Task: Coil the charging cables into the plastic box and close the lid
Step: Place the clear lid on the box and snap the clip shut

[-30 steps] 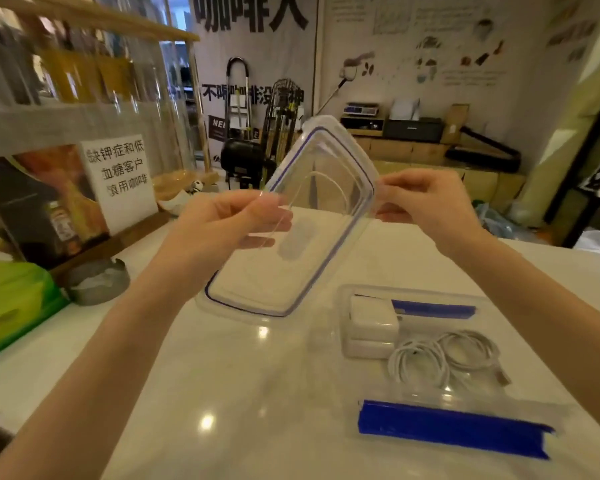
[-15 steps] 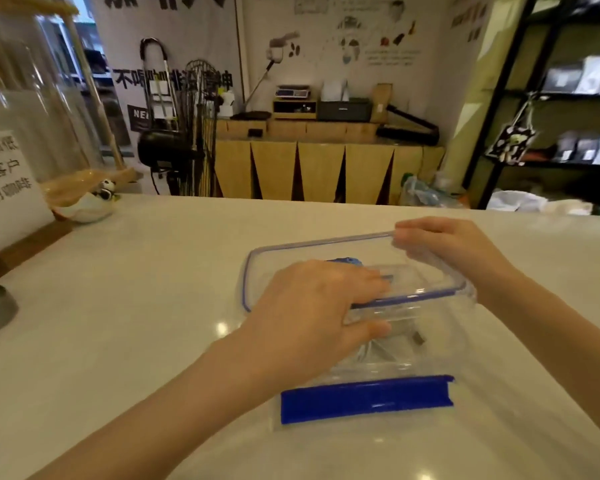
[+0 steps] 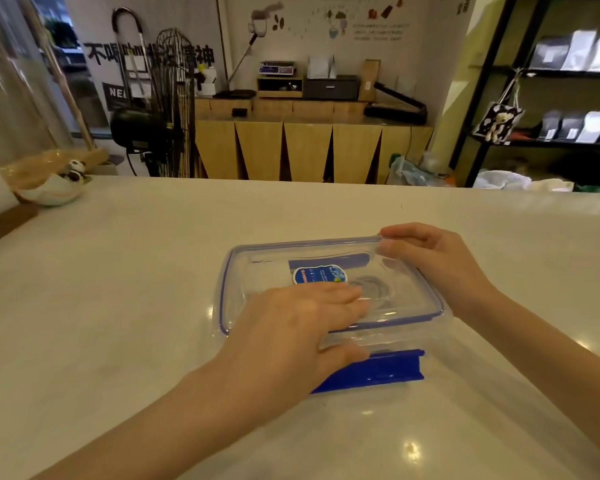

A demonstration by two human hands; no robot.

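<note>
Lid's on, clips not snapped yet
Left hand [image 3: 291, 327] flat on the lid [image 3: 257, 271]; right hand [image 3: 433, 258] grips its far corner. Cables [image 3: 371, 289] coiled inside; blue clip [image 3: 378, 372] open.

So the box [image 3: 329, 327] sits mid-counter [image 3: 136, 271], nearer the front edge, lid [image 3: 257, 271] on top. Cables [image 3: 371, 289] lie inside, under the lid. Left hand [image 3: 291, 327] lies flat on the lid's near side, right hand [image 3: 433, 258] on its far right corner. A bowl [image 3: 45, 195] sits at the far left edge.
</note>
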